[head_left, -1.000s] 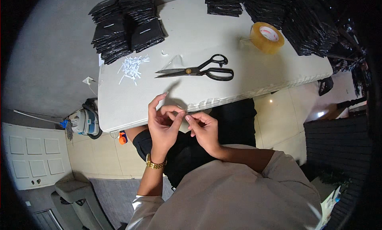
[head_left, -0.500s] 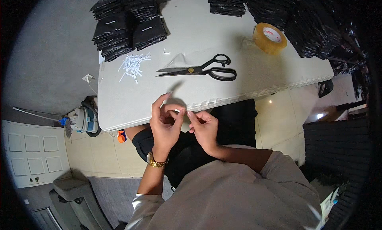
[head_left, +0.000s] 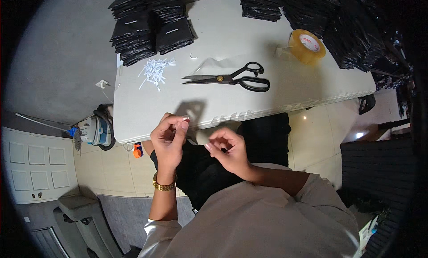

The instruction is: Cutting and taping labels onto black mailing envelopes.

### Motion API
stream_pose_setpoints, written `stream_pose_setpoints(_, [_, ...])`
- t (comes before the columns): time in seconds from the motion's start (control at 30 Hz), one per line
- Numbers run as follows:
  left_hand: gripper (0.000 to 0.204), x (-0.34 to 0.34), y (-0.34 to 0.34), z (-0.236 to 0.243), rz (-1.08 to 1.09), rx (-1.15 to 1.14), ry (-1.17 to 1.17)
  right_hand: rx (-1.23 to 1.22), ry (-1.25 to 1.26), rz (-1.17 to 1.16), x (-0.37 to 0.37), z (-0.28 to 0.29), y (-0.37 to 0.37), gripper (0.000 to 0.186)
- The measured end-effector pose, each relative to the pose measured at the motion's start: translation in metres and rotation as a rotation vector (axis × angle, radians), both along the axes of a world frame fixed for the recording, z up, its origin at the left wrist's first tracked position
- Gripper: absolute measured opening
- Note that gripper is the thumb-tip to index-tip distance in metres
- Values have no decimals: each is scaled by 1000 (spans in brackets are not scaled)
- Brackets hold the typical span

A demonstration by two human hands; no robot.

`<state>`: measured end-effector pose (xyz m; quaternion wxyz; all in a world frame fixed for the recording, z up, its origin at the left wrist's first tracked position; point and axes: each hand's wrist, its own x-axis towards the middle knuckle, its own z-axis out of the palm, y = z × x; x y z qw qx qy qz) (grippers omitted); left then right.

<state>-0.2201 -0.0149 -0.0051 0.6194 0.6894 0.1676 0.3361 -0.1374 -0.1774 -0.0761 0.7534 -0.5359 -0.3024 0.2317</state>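
Note:
My left hand (head_left: 168, 140) is raised at the table's near edge, thumb and forefinger pinched. Whatever sits at those fingertips is too small to make out. To its right, my right hand (head_left: 231, 152) hovers over my lap with fingers bent; a gap shows between thumb and forefinger, with nothing visible there. Black-handled scissors (head_left: 226, 78) lie beyond both hands, blades pointing left. A heap of short white strips (head_left: 157, 71) is left of the blades. One curled white bit (head_left: 193, 57) and a clear plastic piece (head_left: 213, 64) lie behind the scissors.
Stacks of folded black plastic packs (head_left: 133, 40) fill the white table's (head_left: 249, 37) back left. More black packs (head_left: 356, 46) cover the back right, near a roll of clear tape (head_left: 307, 47). A vacuum cleaner (head_left: 96, 132) stands on the floor at left.
My hands have moved apart from their near-touching pinch. The left has shifted left, and the right hand's fingertips have parted. Table things sit slightly further right in view.

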Motion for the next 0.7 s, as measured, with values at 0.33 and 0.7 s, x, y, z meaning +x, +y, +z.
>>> stream_pose_setpoints(0.33, [5,-6,-19,-7,-41,-220,60,89,93,-63,2,30,17,34])
stream_pose_setpoints(0.7, [9,-2,-22,-33,19,149,3,-94,278,-87,-10,14,13,13])
